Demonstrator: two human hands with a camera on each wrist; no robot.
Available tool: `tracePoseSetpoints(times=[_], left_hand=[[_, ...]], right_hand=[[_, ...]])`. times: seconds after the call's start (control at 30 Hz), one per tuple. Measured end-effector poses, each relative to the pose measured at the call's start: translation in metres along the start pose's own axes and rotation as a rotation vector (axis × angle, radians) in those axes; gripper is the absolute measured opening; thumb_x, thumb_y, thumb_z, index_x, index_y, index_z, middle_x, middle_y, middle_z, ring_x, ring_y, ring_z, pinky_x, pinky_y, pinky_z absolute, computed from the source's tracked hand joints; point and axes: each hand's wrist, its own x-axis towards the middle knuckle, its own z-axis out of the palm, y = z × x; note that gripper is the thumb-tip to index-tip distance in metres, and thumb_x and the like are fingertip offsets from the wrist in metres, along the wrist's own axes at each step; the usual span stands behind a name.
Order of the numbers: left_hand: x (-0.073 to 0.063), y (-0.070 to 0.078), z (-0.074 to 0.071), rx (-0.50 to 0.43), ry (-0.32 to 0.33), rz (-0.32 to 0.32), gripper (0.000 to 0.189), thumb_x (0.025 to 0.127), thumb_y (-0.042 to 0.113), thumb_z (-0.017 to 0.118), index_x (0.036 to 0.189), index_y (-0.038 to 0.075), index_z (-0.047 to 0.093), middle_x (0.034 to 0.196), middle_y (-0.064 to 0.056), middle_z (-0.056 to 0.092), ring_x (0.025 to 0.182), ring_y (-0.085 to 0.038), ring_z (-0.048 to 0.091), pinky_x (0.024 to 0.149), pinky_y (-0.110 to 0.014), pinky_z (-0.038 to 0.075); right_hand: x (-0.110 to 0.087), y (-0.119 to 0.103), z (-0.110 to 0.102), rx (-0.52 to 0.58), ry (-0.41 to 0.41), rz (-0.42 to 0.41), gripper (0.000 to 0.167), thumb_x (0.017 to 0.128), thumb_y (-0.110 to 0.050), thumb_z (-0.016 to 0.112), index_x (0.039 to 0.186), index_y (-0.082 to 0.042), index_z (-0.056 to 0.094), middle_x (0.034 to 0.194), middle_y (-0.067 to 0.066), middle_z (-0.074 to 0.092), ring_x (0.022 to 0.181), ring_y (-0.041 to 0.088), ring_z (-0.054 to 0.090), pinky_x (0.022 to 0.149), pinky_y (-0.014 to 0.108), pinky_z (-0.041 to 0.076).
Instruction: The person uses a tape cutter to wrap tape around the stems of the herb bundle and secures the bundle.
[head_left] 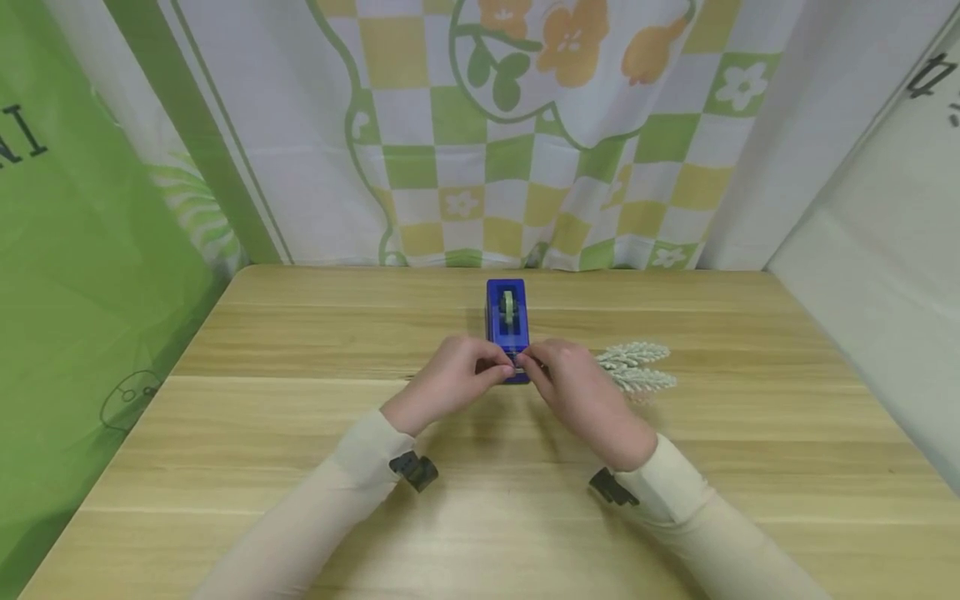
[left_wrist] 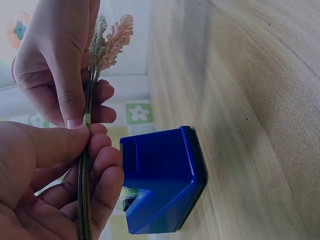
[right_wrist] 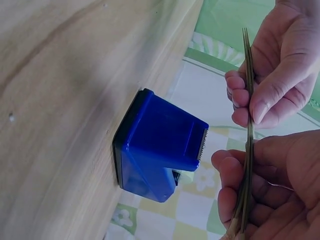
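A small bunch of thin-stemmed artificial flowers (head_left: 636, 379) lies across both hands above the table, its pale green and pinkish heads out to the right. My left hand (head_left: 453, 375) pinches the stems (left_wrist: 85, 185) between thumb and fingers near their bare ends. Close beside it, my right hand (head_left: 581, 396) pinches the same stems nearer the flower heads (left_wrist: 115, 42). A pale, shiny band shows on the stems between the thumbs in the left wrist view. Just beyond the hands stands a blue tape dispenser (head_left: 507, 333), its toothed cutter (right_wrist: 203, 144) facing me.
A roll of tape (head_left: 508, 307) sits inside the dispenser. The wood-grain table (head_left: 300, 467) reaches back to a checked curtain (head_left: 540, 167). Green cloth (head_left: 90, 250) hangs at the left and white cloth (head_left: 885, 250) at the right.
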Motion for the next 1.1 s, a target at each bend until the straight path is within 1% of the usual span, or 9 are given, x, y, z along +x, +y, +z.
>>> tracePoseSetpoints(times=[0.2, 0.27, 0.37, 0.43, 0.57, 0.67, 0.83, 0.93, 1.1], left_hand=[[0.0014, 0.0004, -0.0010, 0.003, -0.003, -0.002, 0.018, 0.103, 0.013, 0.066, 0.103, 0.000, 0.078, 0.096, -0.013, 0.079, 0.077, -0.010, 0.062, 0.071, -0.021, 0.052], [0.0018, 0.0000, -0.0015, 0.000, -0.003, -0.002, 0.018, 0.103, 0.013, 0.066, 0.102, 0.000, 0.078, 0.094, -0.012, 0.078, 0.075, -0.009, 0.061, 0.069, -0.021, 0.051], [0.0023, -0.0004, -0.0018, 0.001, -0.001, 0.007, 0.018, 0.103, 0.013, 0.066, 0.100, 0.001, 0.078, 0.090, -0.010, 0.077, 0.073, -0.009, 0.058, 0.067, -0.020, 0.050], [0.0025, -0.0007, -0.0016, 0.007, 0.001, 0.013, 0.017, 0.103, 0.013, 0.066, 0.100, 0.002, 0.079, 0.090, -0.009, 0.077, 0.073, -0.008, 0.058, 0.067, -0.020, 0.049], [0.0023, -0.0001, -0.0011, 0.018, 0.005, 0.011, 0.016, 0.103, 0.013, 0.067, 0.101, 0.003, 0.079, 0.092, -0.007, 0.078, 0.074, -0.008, 0.059, 0.067, -0.020, 0.050], [0.0018, -0.0005, -0.0008, 0.014, 0.011, -0.002, 0.016, 0.102, 0.013, 0.067, 0.101, 0.004, 0.079, 0.093, -0.007, 0.078, 0.076, -0.009, 0.062, 0.069, -0.021, 0.052], [0.0005, -0.0007, -0.0012, 0.001, 0.016, -0.034, 0.015, 0.102, 0.014, 0.068, 0.099, 0.004, 0.079, 0.095, -0.007, 0.078, 0.080, -0.011, 0.066, 0.073, -0.022, 0.055], [0.0002, -0.0009, -0.0021, 0.006, 0.002, -0.045, 0.017, 0.103, 0.016, 0.066, 0.098, 0.005, 0.079, 0.093, -0.007, 0.077, 0.077, -0.010, 0.063, 0.070, -0.022, 0.053], [-0.0005, -0.0015, -0.0040, 0.014, -0.013, -0.042, 0.020, 0.105, 0.015, 0.063, 0.098, 0.003, 0.078, 0.086, -0.007, 0.073, 0.069, -0.010, 0.055, 0.063, -0.022, 0.047]], right_hand=[[-0.0017, 0.0025, -0.0024, 0.012, 0.017, -0.025, 0.017, 0.106, -0.016, 0.062, 0.104, -0.004, 0.074, 0.093, 0.007, 0.076, 0.074, 0.012, 0.064, 0.066, 0.028, 0.056], [-0.0025, 0.0036, -0.0030, 0.024, 0.020, -0.045, 0.015, 0.105, -0.015, 0.063, 0.108, -0.004, 0.074, 0.098, 0.007, 0.077, 0.079, 0.013, 0.068, 0.069, 0.029, 0.058], [-0.0037, 0.0041, -0.0041, 0.027, 0.009, -0.084, 0.015, 0.104, -0.014, 0.065, 0.110, -0.005, 0.075, 0.101, 0.007, 0.077, 0.085, 0.015, 0.070, 0.072, 0.031, 0.059], [-0.0040, 0.0041, -0.0046, 0.015, -0.003, -0.115, 0.014, 0.104, -0.013, 0.066, 0.110, -0.006, 0.077, 0.101, 0.006, 0.077, 0.088, 0.014, 0.070, 0.075, 0.030, 0.060], [-0.0038, 0.0049, -0.0045, -0.017, -0.019, -0.165, 0.013, 0.103, -0.012, 0.067, 0.106, -0.006, 0.078, 0.095, 0.003, 0.074, 0.083, 0.011, 0.064, 0.073, 0.028, 0.058], [-0.0035, 0.0054, -0.0040, -0.031, -0.022, -0.183, 0.013, 0.102, -0.011, 0.067, 0.104, -0.006, 0.078, 0.089, 0.001, 0.070, 0.078, 0.009, 0.059, 0.069, 0.026, 0.056], [-0.0033, 0.0059, -0.0019, -0.032, -0.028, -0.198, 0.012, 0.103, -0.011, 0.067, 0.101, -0.005, 0.077, 0.087, -0.001, 0.065, 0.077, 0.008, 0.054, 0.069, 0.025, 0.055], [-0.0030, 0.0065, -0.0004, -0.034, -0.019, -0.208, 0.011, 0.102, -0.011, 0.067, 0.098, -0.005, 0.075, 0.088, 0.000, 0.066, 0.078, 0.009, 0.056, 0.070, 0.026, 0.055], [-0.0028, 0.0074, 0.0013, -0.043, -0.010, -0.212, 0.010, 0.102, -0.011, 0.067, 0.098, -0.005, 0.073, 0.091, 0.002, 0.068, 0.083, 0.012, 0.060, 0.074, 0.029, 0.057]])
